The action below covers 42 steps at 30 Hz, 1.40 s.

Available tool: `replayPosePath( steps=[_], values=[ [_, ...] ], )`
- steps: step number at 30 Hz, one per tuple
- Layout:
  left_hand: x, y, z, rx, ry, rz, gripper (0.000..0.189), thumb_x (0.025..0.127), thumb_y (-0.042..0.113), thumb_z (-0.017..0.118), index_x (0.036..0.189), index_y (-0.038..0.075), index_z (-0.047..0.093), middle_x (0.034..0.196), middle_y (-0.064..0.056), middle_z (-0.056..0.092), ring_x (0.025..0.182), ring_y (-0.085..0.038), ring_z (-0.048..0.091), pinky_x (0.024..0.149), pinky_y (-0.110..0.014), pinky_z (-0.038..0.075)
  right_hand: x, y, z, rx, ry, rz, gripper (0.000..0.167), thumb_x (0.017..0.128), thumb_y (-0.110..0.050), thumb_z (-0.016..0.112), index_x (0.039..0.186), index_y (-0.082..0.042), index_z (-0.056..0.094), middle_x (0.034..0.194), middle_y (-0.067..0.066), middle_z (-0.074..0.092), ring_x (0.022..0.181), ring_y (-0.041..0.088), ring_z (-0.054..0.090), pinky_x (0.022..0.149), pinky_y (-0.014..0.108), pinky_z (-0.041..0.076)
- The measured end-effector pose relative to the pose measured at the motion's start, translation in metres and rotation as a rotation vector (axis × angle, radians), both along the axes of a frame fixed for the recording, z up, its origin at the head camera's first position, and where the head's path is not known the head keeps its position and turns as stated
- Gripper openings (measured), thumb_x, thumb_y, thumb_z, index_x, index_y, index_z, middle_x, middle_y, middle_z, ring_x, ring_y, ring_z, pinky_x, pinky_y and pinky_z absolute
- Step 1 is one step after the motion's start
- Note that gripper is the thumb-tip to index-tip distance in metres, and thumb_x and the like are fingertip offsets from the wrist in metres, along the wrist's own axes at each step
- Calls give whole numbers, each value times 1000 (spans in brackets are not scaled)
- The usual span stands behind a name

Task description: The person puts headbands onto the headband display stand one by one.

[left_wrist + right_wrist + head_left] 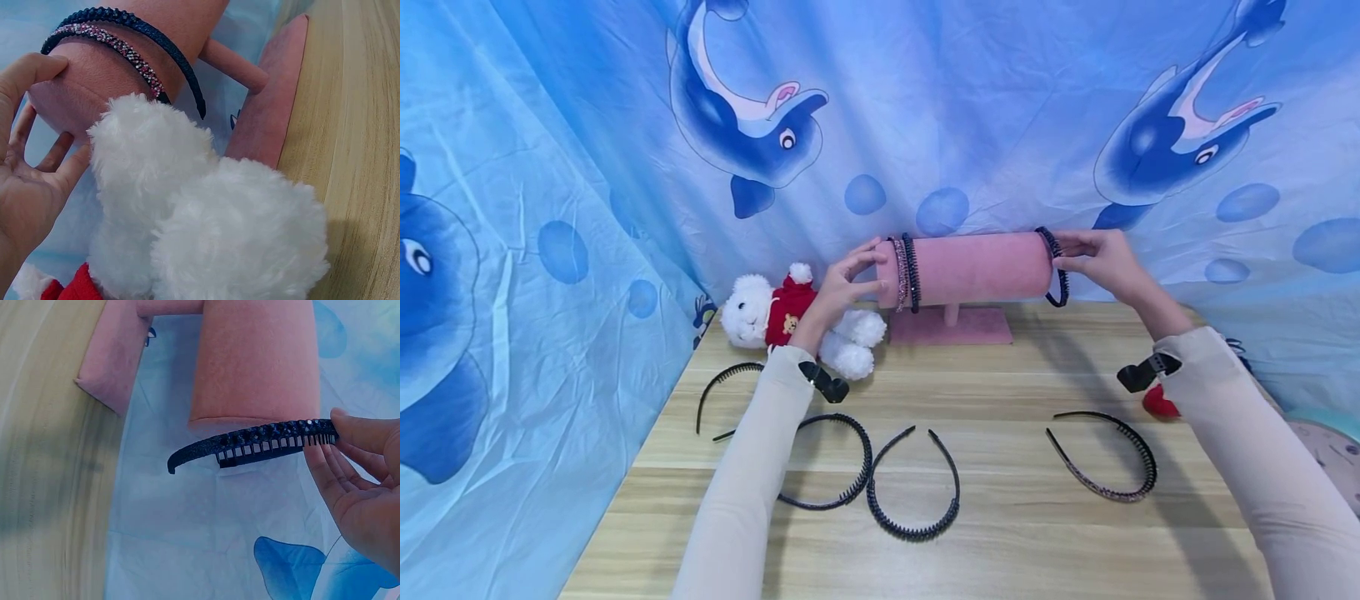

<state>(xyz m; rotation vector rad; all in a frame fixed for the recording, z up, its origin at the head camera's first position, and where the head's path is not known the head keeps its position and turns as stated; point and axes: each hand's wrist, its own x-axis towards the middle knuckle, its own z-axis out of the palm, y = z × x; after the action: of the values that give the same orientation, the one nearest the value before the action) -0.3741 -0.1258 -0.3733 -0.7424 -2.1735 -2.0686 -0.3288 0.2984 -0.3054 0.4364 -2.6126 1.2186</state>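
Observation:
A pink padded roll on a stand, a headband display stand [977, 267], stands at the back of the table. Near its left end it carries a pink-speckled headband [119, 50] and a dark braided headband [169, 47]. My left hand [842, 287] holds that left end, thumb and fingers spread around it. At the roll's right end, my right hand [1101, 260] pinches a black toothed headband [269, 434] set with dark shiny beads. In the right wrist view this headband lies across the roll's end face, its tips pointing left; whether it touches the roll I cannot tell.
A white plush toy [748, 312] in red lies left of the stand, close to my left hand. Several headbands lie on the table [1000, 550], including a black one [913, 533] in front and a speckled one [1120, 496] at right. A red object [1161, 403] sits near my right forearm.

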Motion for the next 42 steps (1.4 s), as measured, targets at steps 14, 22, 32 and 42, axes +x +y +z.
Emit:
replayPosePath(
  steps=[14,22,32,42],
  values=[
    [3,0,2,5,-3,-6,45,87,-7,72,130,-1,63,163,2,40,149,-28,40,126,-42,32,-3,-8,-4,48,8,9,46,96,-11,70,140,0,59,130,31,64,99,-2,63,74,2,48],
    [20,1,17,2,-10,-22,42,86,-8,72,127,-2,64,164,-5,38,149,-32,39,126,-44,32,-2,-3,-8,116,-26,78,70,87,1,77,150,-1,46,139,31,58,125,45,58,76,2,50],
    [15,1,12,-1,-11,-19,44,86,-8,72,129,-4,62,165,-4,37,149,-31,39,126,-44,32,-2,-6,-15,125,-21,123,86,84,3,79,158,-8,35,163,22,34,141,46,44,109,57,48],
    [1,1,-1,7,15,5,42,86,-6,73,127,3,66,162,3,41,147,-27,42,125,-40,34,-4,-13,-14,219,22,142,89,80,4,83,156,-2,37,168,24,19,153,46,20,113,66,40]
  ],
)
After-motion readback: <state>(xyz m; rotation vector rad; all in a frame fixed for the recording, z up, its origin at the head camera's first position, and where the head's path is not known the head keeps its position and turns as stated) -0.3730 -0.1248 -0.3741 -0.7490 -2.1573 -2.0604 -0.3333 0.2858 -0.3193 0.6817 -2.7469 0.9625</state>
